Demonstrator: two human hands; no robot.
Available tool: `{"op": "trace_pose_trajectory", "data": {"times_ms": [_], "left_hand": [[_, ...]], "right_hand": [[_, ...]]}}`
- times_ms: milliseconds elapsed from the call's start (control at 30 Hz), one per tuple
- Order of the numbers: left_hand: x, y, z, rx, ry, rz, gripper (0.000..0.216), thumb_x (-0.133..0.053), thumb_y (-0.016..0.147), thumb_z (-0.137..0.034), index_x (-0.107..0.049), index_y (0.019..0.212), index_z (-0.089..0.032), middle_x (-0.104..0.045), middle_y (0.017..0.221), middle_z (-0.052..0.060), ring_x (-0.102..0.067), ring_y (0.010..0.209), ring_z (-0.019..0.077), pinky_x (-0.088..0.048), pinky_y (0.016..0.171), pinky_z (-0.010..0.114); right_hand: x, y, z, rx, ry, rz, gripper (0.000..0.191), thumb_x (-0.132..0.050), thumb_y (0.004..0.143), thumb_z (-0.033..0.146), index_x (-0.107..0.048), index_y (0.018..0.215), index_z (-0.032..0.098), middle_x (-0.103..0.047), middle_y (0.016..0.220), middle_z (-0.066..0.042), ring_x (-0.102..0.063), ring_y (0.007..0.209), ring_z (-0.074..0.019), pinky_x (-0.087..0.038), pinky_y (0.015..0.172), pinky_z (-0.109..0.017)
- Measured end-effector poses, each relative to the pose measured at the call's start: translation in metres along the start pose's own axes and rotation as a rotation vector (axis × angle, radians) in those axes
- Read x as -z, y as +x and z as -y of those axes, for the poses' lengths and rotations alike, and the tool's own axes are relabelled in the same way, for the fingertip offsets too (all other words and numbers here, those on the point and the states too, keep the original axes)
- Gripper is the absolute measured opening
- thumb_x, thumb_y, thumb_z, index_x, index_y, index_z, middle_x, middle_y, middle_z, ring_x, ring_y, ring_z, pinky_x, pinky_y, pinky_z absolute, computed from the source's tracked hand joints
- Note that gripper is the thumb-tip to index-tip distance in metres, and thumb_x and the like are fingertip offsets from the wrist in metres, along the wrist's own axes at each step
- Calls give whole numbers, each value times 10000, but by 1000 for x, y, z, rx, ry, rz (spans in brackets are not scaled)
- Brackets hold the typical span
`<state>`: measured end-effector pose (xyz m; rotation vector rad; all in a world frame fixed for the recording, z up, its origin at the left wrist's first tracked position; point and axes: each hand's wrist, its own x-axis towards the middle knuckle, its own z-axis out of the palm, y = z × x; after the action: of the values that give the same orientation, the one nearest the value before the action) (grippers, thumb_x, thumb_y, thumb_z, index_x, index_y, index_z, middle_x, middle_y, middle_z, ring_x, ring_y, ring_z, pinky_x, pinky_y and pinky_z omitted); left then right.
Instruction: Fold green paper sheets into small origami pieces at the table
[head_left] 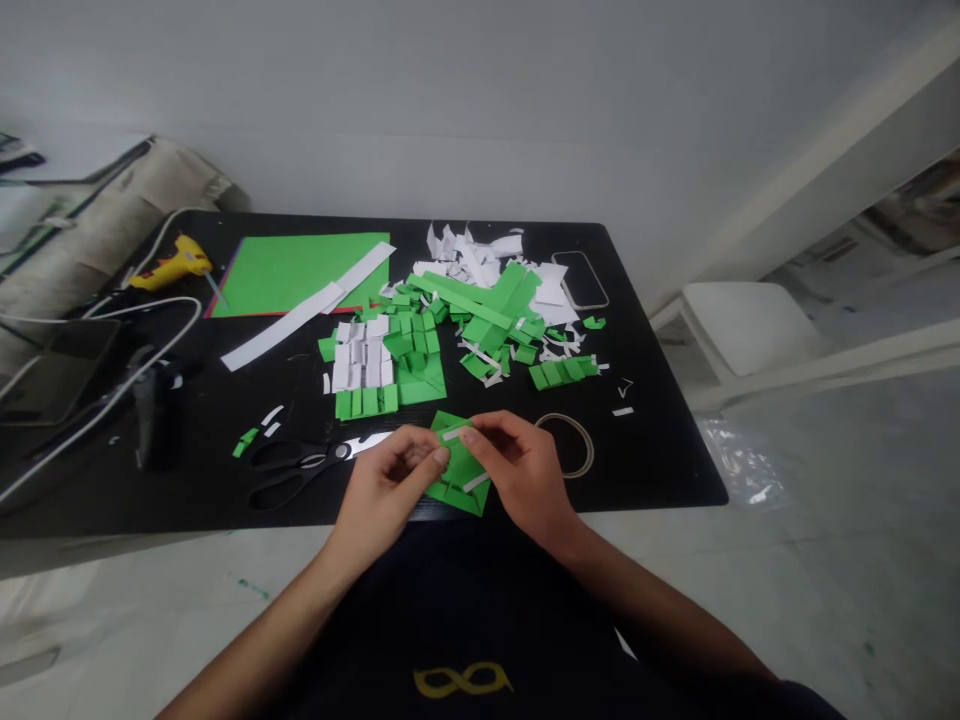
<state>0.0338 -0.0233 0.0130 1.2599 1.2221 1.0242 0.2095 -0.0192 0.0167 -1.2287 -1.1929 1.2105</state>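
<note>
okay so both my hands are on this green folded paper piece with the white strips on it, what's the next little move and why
Probably press the upper white strip flat with your right hand while the left hand steadies the green folded piece. Both hands' fingertips already meet at that strip, and it seems not fully smoothed down.

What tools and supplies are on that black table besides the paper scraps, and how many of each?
Scissors: 1
Glue gun: 1
Tape roll: 1
Phone: 1
Green sheet: 1
Total: 5
</note>
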Motion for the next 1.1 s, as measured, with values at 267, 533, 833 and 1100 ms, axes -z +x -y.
{"op": "trace_pose_trajectory", "data": {"times_ms": [267,533,833,1100], "left_hand": [[0,-1,-2,-116,128,-15,127,-710,919,-294,-703,858,-183,-621,679,-26,-557,605,108,-439,567,210],[1,-5,-3,-344,433,-49,76,-648,981,-232,-680,921,-200,-688,794,-6,-637,718,139,-502,691,255],[2,-7,-7,-459,582,5,94,-587,1006,-194,-639,928,-204,-678,837,9,-642,748,151,-499,706,274],[2,-7,-5,-464,614,29,98,-579,1013,-210,-626,927,-210,-659,827,1,-626,723,152,-498,685,273]], "right_hand": [[1,-2,-7,262,-227,-41,49,-715,976,274,-683,974,237,-733,974,-50,-745,927,-203,-626,798,-326],[1,-8,-3,676,-671,-46,153,-622,1038,161,-764,1059,214,-752,961,-95,-708,917,-234,-615,830,-403],[6,-9,2,695,-693,96,201,-559,1065,130,-742,1142,159,-787,1034,-120,-755,966,-229,-651,884,-369],[7,-9,5,684,-793,144,222,-511,1073,127,-723,1129,162,-769,1019,-121,-736,962,-240,-645,876,-398]]}}
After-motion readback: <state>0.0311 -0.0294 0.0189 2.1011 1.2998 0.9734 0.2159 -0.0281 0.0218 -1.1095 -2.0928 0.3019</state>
